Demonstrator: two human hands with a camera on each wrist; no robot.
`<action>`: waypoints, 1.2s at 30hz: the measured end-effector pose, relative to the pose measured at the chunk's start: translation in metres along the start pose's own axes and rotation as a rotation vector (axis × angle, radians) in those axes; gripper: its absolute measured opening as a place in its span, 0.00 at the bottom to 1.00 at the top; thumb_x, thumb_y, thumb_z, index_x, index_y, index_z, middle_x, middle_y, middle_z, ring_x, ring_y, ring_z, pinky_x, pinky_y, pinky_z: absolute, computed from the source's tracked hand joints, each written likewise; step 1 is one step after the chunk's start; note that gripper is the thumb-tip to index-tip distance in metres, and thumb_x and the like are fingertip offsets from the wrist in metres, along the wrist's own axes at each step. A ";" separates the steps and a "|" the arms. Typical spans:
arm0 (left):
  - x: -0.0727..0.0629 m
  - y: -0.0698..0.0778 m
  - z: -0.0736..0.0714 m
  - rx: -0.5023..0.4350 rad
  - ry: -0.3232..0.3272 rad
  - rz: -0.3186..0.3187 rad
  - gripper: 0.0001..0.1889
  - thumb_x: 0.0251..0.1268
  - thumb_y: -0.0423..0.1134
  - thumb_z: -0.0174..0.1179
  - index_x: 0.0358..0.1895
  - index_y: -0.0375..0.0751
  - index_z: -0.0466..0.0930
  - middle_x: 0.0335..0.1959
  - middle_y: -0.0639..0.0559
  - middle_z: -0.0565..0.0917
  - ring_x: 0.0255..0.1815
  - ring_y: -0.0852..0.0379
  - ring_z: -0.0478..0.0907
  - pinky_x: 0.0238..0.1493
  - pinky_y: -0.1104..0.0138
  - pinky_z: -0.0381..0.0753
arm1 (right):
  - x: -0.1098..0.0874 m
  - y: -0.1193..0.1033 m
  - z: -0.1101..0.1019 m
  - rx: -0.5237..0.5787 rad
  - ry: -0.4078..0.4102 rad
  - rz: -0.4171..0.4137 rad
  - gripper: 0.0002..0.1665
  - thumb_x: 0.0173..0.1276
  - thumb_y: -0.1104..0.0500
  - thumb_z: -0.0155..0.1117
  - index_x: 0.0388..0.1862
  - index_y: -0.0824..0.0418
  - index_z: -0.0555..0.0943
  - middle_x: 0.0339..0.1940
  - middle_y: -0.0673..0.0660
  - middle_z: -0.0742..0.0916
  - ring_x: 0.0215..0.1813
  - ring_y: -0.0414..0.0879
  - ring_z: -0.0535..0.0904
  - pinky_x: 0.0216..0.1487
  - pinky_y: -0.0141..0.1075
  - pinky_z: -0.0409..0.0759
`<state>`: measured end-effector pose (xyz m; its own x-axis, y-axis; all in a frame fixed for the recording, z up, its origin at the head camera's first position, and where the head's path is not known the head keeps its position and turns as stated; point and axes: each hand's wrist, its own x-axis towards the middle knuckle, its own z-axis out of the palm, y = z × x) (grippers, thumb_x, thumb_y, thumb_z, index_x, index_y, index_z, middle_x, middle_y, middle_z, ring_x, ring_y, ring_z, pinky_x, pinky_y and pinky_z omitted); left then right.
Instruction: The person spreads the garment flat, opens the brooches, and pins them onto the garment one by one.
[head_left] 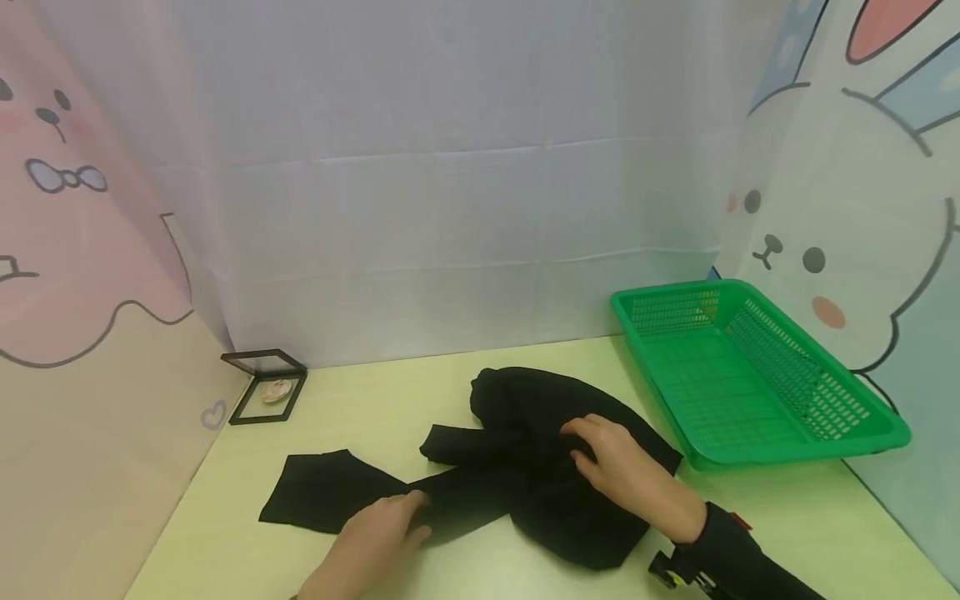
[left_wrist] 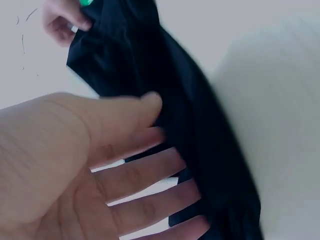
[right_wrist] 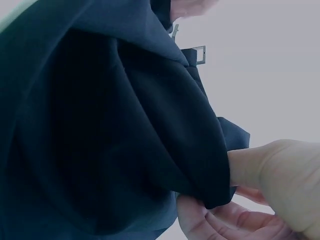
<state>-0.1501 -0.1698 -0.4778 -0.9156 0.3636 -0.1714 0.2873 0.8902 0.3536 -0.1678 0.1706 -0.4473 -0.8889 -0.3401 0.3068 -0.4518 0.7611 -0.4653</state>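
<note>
A crumpled black garment [head_left: 555, 396] lies across the table, with a sleeve-like length [head_left: 322, 487] stretched out to the left. My right hand [head_left: 618, 467] is over the bunched right part. In the right wrist view, its thumb and fingers [right_wrist: 195, 210] pinch a fold of the black cloth. My left hand [head_left: 382, 529] is at the near edge of the stretched-out length. Seen from the left wrist, its fingers [left_wrist: 145, 175] are nearly straight and spread, with their tips against the dark cloth.
An empty green plastic basket [head_left: 697, 367] stands at the back right, close beside the garment. At the back left is a small black frame [head_left: 258, 418] with its lid raised and a round pale item [head_left: 276, 391] within. Printed fabric walls enclose the table [head_left: 390, 392].
</note>
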 end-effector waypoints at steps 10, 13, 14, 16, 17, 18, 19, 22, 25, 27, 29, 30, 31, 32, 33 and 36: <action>0.021 0.029 0.024 0.198 0.116 0.216 0.05 0.59 0.33 0.71 0.37 0.41 0.86 0.30 0.53 0.80 0.28 0.56 0.77 0.29 0.63 0.79 | -0.001 0.001 0.000 0.007 -0.019 -0.007 0.16 0.65 0.71 0.70 0.51 0.64 0.84 0.45 0.57 0.87 0.47 0.52 0.86 0.43 0.40 0.86; 0.027 0.035 0.026 0.184 0.130 0.222 0.04 0.57 0.31 0.71 0.31 0.43 0.84 0.26 0.55 0.76 0.25 0.59 0.72 0.25 0.65 0.74 | -0.001 0.000 0.000 0.014 -0.024 -0.011 0.16 0.65 0.71 0.70 0.52 0.64 0.84 0.45 0.58 0.87 0.47 0.53 0.86 0.43 0.40 0.86; 0.029 0.036 0.026 0.177 0.123 0.217 0.05 0.57 0.30 0.70 0.31 0.42 0.84 0.26 0.55 0.76 0.25 0.59 0.71 0.25 0.66 0.74 | -0.001 0.000 0.000 0.015 -0.026 -0.012 0.16 0.65 0.71 0.70 0.52 0.64 0.84 0.45 0.58 0.87 0.47 0.53 0.86 0.43 0.40 0.86; 0.031 0.038 0.026 0.169 0.117 0.209 0.06 0.57 0.28 0.70 0.29 0.42 0.84 0.24 0.55 0.76 0.24 0.61 0.71 0.24 0.67 0.74 | -0.001 0.000 -0.001 0.017 -0.028 -0.017 0.16 0.66 0.71 0.70 0.52 0.64 0.84 0.45 0.58 0.87 0.47 0.53 0.86 0.43 0.40 0.86; 0.032 0.039 0.025 0.165 0.114 0.203 0.06 0.57 0.27 0.70 0.29 0.41 0.84 0.24 0.55 0.76 0.24 0.61 0.71 0.25 0.67 0.74 | -0.001 0.000 -0.001 0.015 -0.028 -0.019 0.16 0.66 0.71 0.70 0.52 0.64 0.84 0.45 0.58 0.87 0.47 0.53 0.86 0.43 0.41 0.86; 0.032 0.040 0.024 0.156 0.109 0.192 0.07 0.57 0.26 0.69 0.29 0.41 0.84 0.23 0.55 0.76 0.24 0.62 0.72 0.24 0.67 0.75 | -0.001 -0.001 -0.001 0.013 -0.028 -0.017 0.16 0.66 0.71 0.70 0.52 0.64 0.84 0.45 0.58 0.87 0.47 0.53 0.86 0.43 0.41 0.87; 0.032 0.040 0.023 0.146 0.103 0.182 0.07 0.57 0.25 0.69 0.28 0.41 0.84 0.23 0.54 0.77 0.24 0.62 0.73 0.25 0.66 0.76 | -0.001 -0.001 -0.002 0.013 -0.031 -0.014 0.16 0.66 0.71 0.70 0.52 0.64 0.84 0.46 0.58 0.87 0.47 0.52 0.86 0.44 0.41 0.86; 0.029 0.036 0.019 0.104 0.083 0.144 0.07 0.59 0.25 0.68 0.29 0.40 0.84 0.24 0.54 0.77 0.25 0.61 0.75 0.25 0.65 0.77 | -0.001 -0.002 -0.002 0.002 -0.036 -0.014 0.15 0.66 0.71 0.70 0.52 0.64 0.84 0.46 0.57 0.87 0.48 0.52 0.86 0.44 0.41 0.86; 0.025 0.029 0.015 0.068 0.069 0.095 0.06 0.62 0.27 0.68 0.30 0.40 0.83 0.25 0.54 0.77 0.25 0.60 0.75 0.26 0.63 0.78 | 0.000 -0.002 -0.001 -0.001 -0.040 -0.013 0.15 0.66 0.71 0.70 0.52 0.64 0.84 0.46 0.57 0.87 0.48 0.52 0.85 0.44 0.41 0.86; 0.023 0.024 0.011 0.051 0.070 0.070 0.06 0.63 0.28 0.67 0.30 0.40 0.82 0.25 0.54 0.78 0.26 0.60 0.75 0.26 0.62 0.77 | -0.001 -0.002 -0.001 0.002 -0.042 -0.017 0.15 0.66 0.71 0.70 0.52 0.64 0.84 0.45 0.57 0.87 0.47 0.52 0.85 0.44 0.40 0.86; 0.020 0.020 0.007 0.050 0.076 0.046 0.06 0.64 0.28 0.67 0.30 0.41 0.82 0.25 0.55 0.78 0.26 0.60 0.74 0.27 0.62 0.77 | 0.000 -0.002 -0.002 0.006 -0.045 -0.017 0.15 0.66 0.71 0.69 0.52 0.64 0.84 0.45 0.57 0.87 0.47 0.52 0.86 0.43 0.40 0.86; 0.019 0.018 0.005 0.047 0.079 0.034 0.06 0.64 0.28 0.67 0.31 0.41 0.82 0.26 0.55 0.79 0.27 0.59 0.75 0.28 0.62 0.78 | 0.000 -0.002 -0.002 0.008 -0.048 -0.020 0.16 0.66 0.71 0.69 0.52 0.64 0.84 0.45 0.58 0.87 0.47 0.53 0.86 0.43 0.40 0.86; 0.017 0.016 0.003 0.044 0.081 0.022 0.06 0.64 0.28 0.67 0.31 0.41 0.82 0.26 0.54 0.79 0.27 0.59 0.75 0.28 0.61 0.78 | 0.000 -0.002 -0.002 0.010 -0.050 -0.020 0.16 0.66 0.71 0.69 0.52 0.64 0.84 0.46 0.58 0.87 0.48 0.53 0.86 0.43 0.40 0.86; 0.016 0.014 0.001 0.045 0.079 0.010 0.06 0.64 0.28 0.67 0.31 0.41 0.82 0.26 0.54 0.79 0.28 0.59 0.75 0.29 0.61 0.78 | 0.000 -0.002 -0.002 0.012 -0.051 -0.021 0.16 0.66 0.71 0.69 0.53 0.64 0.84 0.46 0.58 0.87 0.48 0.53 0.86 0.43 0.40 0.86; 0.015 0.012 -0.002 0.048 0.073 -0.008 0.05 0.65 0.29 0.67 0.32 0.40 0.83 0.27 0.54 0.80 0.29 0.59 0.76 0.30 0.60 0.79 | 0.000 -0.002 -0.002 0.013 -0.051 -0.024 0.16 0.66 0.71 0.69 0.53 0.64 0.84 0.46 0.58 0.87 0.47 0.53 0.86 0.43 0.39 0.86; 0.011 0.006 -0.012 0.046 0.050 -0.078 0.02 0.66 0.31 0.67 0.35 0.39 0.84 0.31 0.54 0.83 0.31 0.58 0.79 0.31 0.59 0.81 | 0.000 -0.002 -0.001 0.014 -0.039 -0.044 0.17 0.66 0.71 0.70 0.53 0.65 0.84 0.46 0.59 0.87 0.48 0.54 0.86 0.43 0.40 0.86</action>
<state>-0.1616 -0.1639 -0.4669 -0.9484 0.2794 -0.1502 0.2259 0.9273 0.2985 -0.1668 0.1701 -0.4458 -0.8703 -0.3943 0.2951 -0.4913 0.7376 -0.4633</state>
